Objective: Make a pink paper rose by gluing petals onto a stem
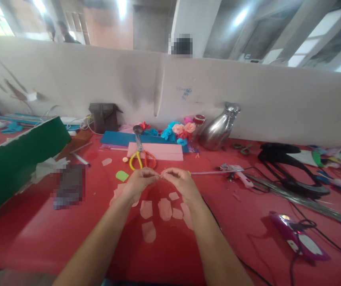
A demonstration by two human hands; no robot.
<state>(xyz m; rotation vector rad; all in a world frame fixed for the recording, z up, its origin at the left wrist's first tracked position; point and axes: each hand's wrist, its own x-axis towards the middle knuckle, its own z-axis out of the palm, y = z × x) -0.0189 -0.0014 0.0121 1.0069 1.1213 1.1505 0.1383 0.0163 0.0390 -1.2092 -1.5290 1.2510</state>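
My left hand point(142, 183) and my right hand point(180, 183) meet fingertip to fingertip above the red table. Both are pinched closed around something tiny and pale that I cannot make out. Below them lie several cut pale pink paper petals point(146, 209), some with rounded ends, some overlapping. A green paper petal point(122, 176) rests left of my left hand. Just beyond the fingers are scissors point(140, 153) with one yellow and one red handle, their blades over a folded pink paper strip point(167, 152). A thin pale stick point(209, 172) lies right of my right hand.
A glue gun point(243, 177) with its cable lies to the right, near a purple-and-white corded device point(298, 238). Paper flowers point(179, 131) and a metal jug point(219, 129) stand at the back. A green board point(21, 163) rises at left. A white partition point(113, 75) runs behind.
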